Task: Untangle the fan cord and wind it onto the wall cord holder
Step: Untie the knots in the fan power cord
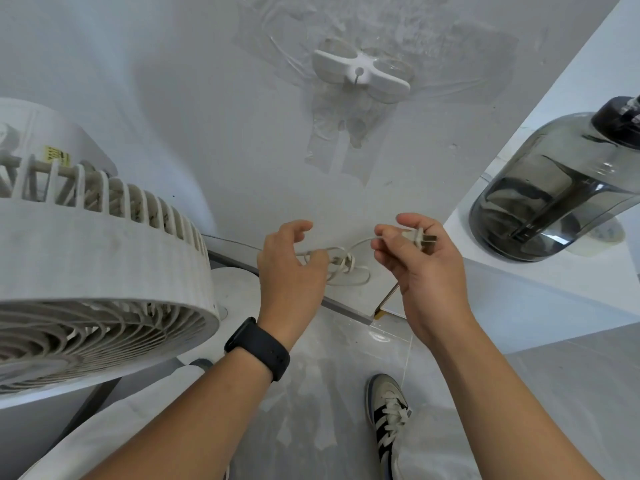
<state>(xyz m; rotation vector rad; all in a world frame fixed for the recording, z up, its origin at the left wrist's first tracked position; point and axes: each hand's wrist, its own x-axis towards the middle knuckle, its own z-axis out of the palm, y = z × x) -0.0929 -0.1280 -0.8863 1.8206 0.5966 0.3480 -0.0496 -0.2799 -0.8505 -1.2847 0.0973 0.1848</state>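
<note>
A shoe (389,417) stands on the floor (346,393), nearest to the viewer. Above it the left hand (289,268), with a dark watch (258,348) on the wrist, pinches the white cord (343,261) just left of its knot; the other fingers are loosely curled. The knot and two small loops hang between the two hands. To the right of the knot, the right hand (415,261) grips the plug (420,239), with the prongs pointing right. A thin line of cord goes down from this hand toward the shoe. Left of the knot is the white fan (97,271). Right of it, a dark bottle (561,181) stands on a white surface (540,282). Far above the knot, the cord holder (360,74) is fixed on the wall (173,98).
</note>
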